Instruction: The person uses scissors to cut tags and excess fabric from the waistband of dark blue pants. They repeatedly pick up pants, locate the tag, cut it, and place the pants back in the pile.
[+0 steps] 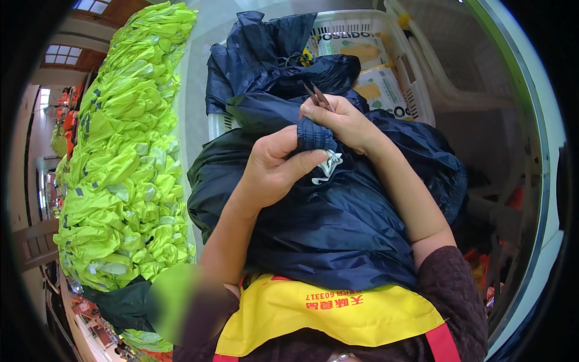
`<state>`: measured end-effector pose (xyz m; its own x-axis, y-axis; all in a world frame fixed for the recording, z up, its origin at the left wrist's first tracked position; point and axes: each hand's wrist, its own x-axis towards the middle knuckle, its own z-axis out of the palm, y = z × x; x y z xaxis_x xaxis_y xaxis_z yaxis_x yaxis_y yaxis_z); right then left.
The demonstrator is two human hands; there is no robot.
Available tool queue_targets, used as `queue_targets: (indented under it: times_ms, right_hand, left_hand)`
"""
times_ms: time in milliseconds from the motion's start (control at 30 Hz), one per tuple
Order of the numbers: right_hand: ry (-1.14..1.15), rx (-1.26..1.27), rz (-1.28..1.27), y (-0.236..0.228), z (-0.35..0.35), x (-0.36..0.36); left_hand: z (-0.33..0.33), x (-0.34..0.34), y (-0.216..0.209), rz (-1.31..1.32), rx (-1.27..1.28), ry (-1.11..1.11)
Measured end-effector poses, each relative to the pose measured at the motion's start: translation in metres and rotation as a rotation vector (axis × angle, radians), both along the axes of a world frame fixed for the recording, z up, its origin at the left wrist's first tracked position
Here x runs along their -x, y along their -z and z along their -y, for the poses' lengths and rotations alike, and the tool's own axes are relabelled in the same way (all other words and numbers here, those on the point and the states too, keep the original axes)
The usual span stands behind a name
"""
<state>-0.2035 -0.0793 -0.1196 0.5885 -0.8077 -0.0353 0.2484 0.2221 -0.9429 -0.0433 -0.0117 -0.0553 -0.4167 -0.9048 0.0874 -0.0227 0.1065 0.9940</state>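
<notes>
A navy garment (338, 223) of thin, shiny fabric spreads across my lap and the table in front of me. My left hand (268, 166) is closed on its gathered elastic cuff (313, 134), the thumb pressed near a white label (329, 167) with dark print. Just beyond and to the right, my right hand (344, 123) is closed round a small pair of dark thread snips (319, 96). The blades point up and away from me. This hand also touches the far side of the cuff; its lower fingers are partly hidden.
A tall heap of bright yellow-green garments (132, 163) lines the left. At the back stands a white plastic basket (422, 90) with flat printed packages (380, 87), partly covered by more navy fabric (259, 60). A pale edge (543, 151) curves along the right.
</notes>
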Motion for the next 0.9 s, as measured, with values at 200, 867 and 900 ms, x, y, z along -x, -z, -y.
queue_targets:
  times_ms: [200, 867, 900]
  right_hand:
    - [-0.164, -0.303, 0.163, -0.003, -0.001, 0.006]
    - [0.23, 0.043, 0.162, -0.031, -0.028, -0.01]
    - [0.267, 0.106, 0.129, -0.025, -0.027, -0.01]
  left_hand:
    - [0.004, -0.003, 0.004, 0.356, 0.542, -0.244]
    - [0.006, 0.005, 0.025, 0.065, 0.049, -0.235]
    - [0.005, 0.009, 0.023, 0.037, 0.014, -0.247]
